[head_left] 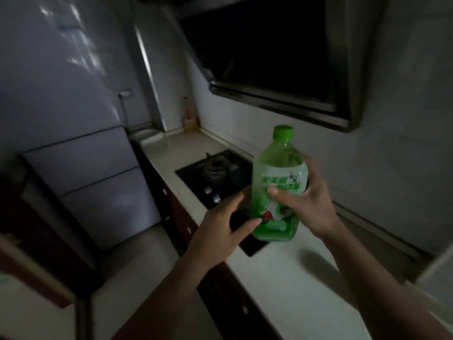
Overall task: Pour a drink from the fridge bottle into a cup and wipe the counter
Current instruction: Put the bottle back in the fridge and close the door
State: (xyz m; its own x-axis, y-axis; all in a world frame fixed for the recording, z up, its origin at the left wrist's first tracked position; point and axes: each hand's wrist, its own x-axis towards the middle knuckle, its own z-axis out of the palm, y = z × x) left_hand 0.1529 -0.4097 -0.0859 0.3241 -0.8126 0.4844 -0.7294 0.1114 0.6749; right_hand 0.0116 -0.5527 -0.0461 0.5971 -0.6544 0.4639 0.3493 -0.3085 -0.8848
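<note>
Now: green bottle in your right hand, left hand at its base

Your right hand grasps the green plastic drink bottle round its middle, thumb across the label on the side facing you and the fingers wrapped behind. The bottle stands upright with its green cap screwed on, above your right thumb. Your left hand is released. Its fingers are spread and fairly straight, and the thumb tip touches the lower part of the label, just below your right thumb. Whether the other left fingers reach the bottle you cannot tell.

Beneath both hands runs the pale counter. The bottle's base sits over the near corner of the black gas hob, and it is unclear whether it rests there or is held just above. Two hob knobs show just beyond your left fingers. A dark range hood hangs above and beyond your right hand. The grey fridge stands well off to the left of your left hand. A small yellowish bottle is in the far corner of the counter, well beyond both hands.
</note>
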